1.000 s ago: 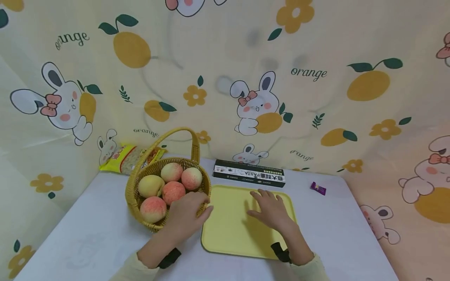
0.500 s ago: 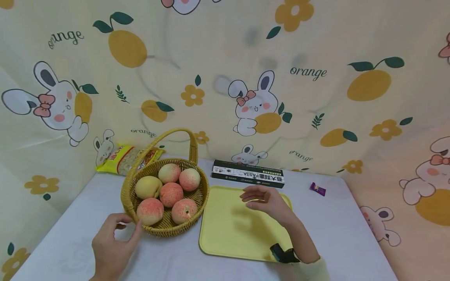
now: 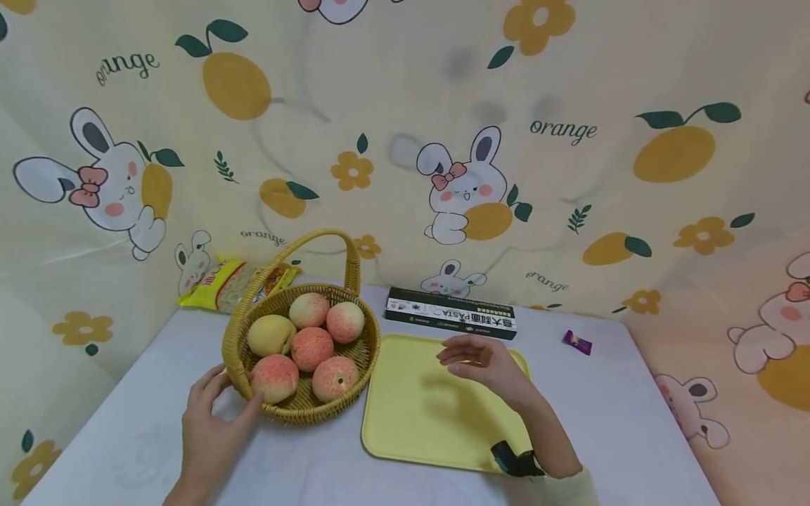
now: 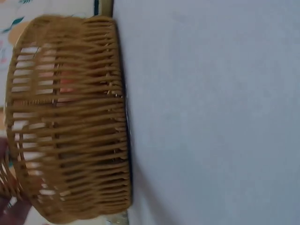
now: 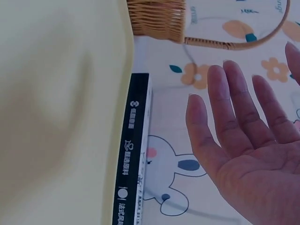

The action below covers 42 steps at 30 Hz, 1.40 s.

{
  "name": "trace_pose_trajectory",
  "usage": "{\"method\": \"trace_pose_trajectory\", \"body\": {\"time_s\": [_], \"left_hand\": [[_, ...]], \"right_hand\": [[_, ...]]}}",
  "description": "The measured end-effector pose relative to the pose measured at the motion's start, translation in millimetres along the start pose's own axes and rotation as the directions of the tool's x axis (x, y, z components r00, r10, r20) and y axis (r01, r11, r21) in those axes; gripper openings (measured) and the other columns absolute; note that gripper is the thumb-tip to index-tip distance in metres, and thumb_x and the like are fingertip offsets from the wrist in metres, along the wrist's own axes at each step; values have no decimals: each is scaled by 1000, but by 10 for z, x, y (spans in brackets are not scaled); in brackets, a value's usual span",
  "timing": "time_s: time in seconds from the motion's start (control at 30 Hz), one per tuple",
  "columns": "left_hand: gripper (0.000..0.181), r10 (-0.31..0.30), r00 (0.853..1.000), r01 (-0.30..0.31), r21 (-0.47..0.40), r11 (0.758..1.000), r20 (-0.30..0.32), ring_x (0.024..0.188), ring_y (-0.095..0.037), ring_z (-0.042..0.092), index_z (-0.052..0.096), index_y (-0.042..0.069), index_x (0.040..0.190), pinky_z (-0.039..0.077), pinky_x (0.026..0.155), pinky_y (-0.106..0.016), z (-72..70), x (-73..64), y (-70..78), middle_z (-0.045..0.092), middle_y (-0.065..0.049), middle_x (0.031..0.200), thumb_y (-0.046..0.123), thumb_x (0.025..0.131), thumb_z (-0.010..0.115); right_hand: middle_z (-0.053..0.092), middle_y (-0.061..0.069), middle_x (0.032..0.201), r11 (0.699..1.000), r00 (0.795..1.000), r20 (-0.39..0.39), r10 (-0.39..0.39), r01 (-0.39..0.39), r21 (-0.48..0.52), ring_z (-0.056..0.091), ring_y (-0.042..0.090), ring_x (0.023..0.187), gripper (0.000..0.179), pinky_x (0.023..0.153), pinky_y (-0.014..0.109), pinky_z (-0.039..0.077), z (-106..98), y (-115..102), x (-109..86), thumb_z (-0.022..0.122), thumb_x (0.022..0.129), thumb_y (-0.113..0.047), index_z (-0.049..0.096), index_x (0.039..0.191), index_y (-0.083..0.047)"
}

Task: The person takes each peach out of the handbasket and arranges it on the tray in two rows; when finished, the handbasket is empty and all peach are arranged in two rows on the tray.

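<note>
A woven basket (image 3: 297, 416) with a tall arched handle stands on the left of the table and holds several peaches (image 3: 275, 378). At its left front side, my left hand (image 3: 211, 429) pinches the foot of the handle between thumb and fingers. In the left wrist view, the basket's woven side (image 4: 75, 122) fills the left, with only fingertips at the edge. My right hand (image 3: 484, 365) hovers over the yellow tray (image 3: 405, 443), palm facing left, holding nothing. Its fingers look relaxed and nearly straight in the right wrist view.
Behind the tray lies a dark pasta box (image 3: 451, 313). A yellow food packet (image 3: 221, 287) rests behind the basket. To the right is a small purple wrapped sweet (image 3: 577, 342). A printed cloth (image 3: 392, 84) hangs behind the white table.
My left hand has gone from over the basket's right front to its left side, uncovering a peach there. The right hand has turned on its side above the tray.
</note>
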<state>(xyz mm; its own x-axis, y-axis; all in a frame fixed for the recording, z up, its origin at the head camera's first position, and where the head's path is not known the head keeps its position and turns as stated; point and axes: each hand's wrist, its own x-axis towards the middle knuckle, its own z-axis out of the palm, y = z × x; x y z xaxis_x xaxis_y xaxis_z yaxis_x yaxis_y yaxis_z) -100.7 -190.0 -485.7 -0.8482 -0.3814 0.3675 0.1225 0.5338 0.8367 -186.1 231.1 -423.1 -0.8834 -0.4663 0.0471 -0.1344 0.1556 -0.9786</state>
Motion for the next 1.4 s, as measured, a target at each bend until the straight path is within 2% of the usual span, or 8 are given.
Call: {"method": "trace_pose_trajectory", "body": {"time_s": [0.13,0.27,0.33,0.43,0.67,0.87,1.07,1.4], "left_hand": [[38,-53,996,60,-93,994,77,135,-25,38,64,-3,110,39,111,-41,-35,52,-32,47,-14,139,4,79,85],[40,-55,991,75,-162,984,123,136,-12,34,63,-4,115,37,107,-14,-38,86,-76,44,-9,142,0,80,82],[41,-40,991,62,-172,983,128,137,-7,33,63,-4,115,36,99,-3,-41,92,-108,43,-8,143,-1,80,82],[42,-10,992,35,-191,981,128,139,-6,32,63,-4,116,36,98,-2,-50,86,-137,44,-7,144,-3,79,82],[50,103,989,-70,-278,958,105,124,-4,48,60,-7,123,42,102,-9,-11,46,-202,53,-3,130,-12,77,79],[56,144,985,-108,-313,944,93,120,-4,53,57,-5,128,40,107,-13,12,34,-197,59,-14,123,-15,76,78],[58,93,990,-56,-305,951,109,119,-5,53,56,-2,130,41,106,-12,9,37,-204,58,-18,126,-10,78,79],[56,96,990,-62,-289,955,105,119,-3,53,56,-2,129,40,106,-11,-7,31,-231,58,-19,126,-9,79,80]], "right_hand": [[65,29,118,1000,1000,1,-12,12,2,66,35,108,38,91,29,59,16,-19,3,70,92,-5,58,127,7],[65,29,117,999,999,26,-38,38,3,65,37,108,37,91,29,59,42,-20,48,69,93,-5,58,127,7],[65,29,117,999,998,44,-51,51,0,66,37,108,36,91,30,59,66,-19,92,69,94,-5,59,127,6],[66,28,116,997,995,73,-74,74,-1,65,38,108,34,91,31,59,115,-28,182,68,94,-6,60,126,4],[67,27,115,995,986,131,-99,99,6,66,38,107,33,90,34,60,256,-92,426,68,94,-6,62,125,2],[67,25,116,997,979,191,-78,81,-5,66,32,107,33,91,34,59,396,-190,649,68,95,-7,62,127,0],[66,26,117,992,954,271,-125,128,5,64,39,110,36,92,37,59,551,-309,913,72,92,-5,61,126,2],[58,39,120,984,901,395,-177,170,52,56,55,112,40,91,39,59,742,-334,1202,69,91,4,56,128,11]]}}
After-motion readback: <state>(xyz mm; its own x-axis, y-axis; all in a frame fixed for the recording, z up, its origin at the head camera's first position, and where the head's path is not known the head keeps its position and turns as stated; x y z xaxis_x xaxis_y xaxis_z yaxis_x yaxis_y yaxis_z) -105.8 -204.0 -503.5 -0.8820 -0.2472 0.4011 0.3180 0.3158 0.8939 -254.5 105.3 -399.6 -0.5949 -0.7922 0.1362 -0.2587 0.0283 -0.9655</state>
